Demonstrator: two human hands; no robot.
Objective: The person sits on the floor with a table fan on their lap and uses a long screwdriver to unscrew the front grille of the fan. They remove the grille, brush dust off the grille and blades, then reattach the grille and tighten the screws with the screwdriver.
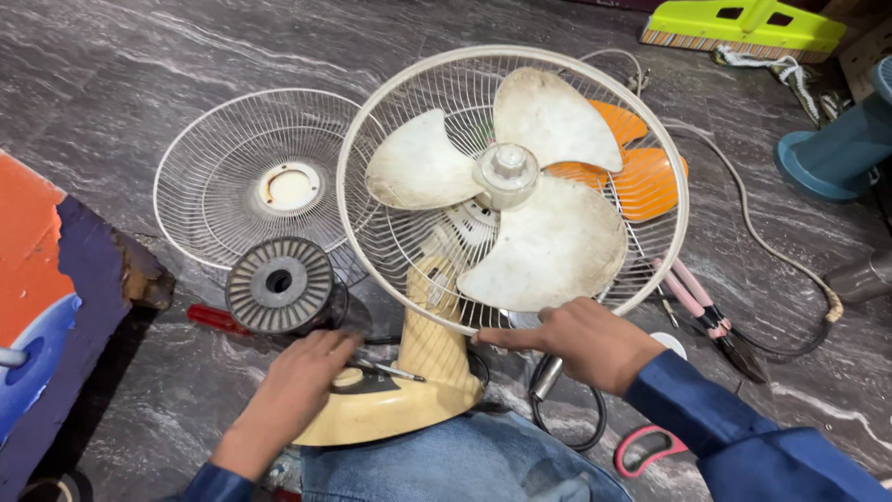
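A cream table fan lies on its back on the floor, its rear wire guard [372,121] facing up with a dirty white three-blade propeller [548,246] inside it. My right hand [581,342] rests against the lower rim of the guard, fingers curled. My left hand [302,376] sits on the cream fan base [432,372], fingers on its dark control panel beside a thin metal tool [395,372]. A loose front wire guard [251,186] lies to the left. A black ribbed spool [279,284] stands just in front of it.
An orange fan blade [646,181] lies under the guard at right. Pink-handled pliers [701,311], red-handled scissors [650,448], a red screwdriver handle [216,318] and a cable [753,232] lie on the marble floor. A green broom head [743,23] and a blue stand [836,153] are at the back right.
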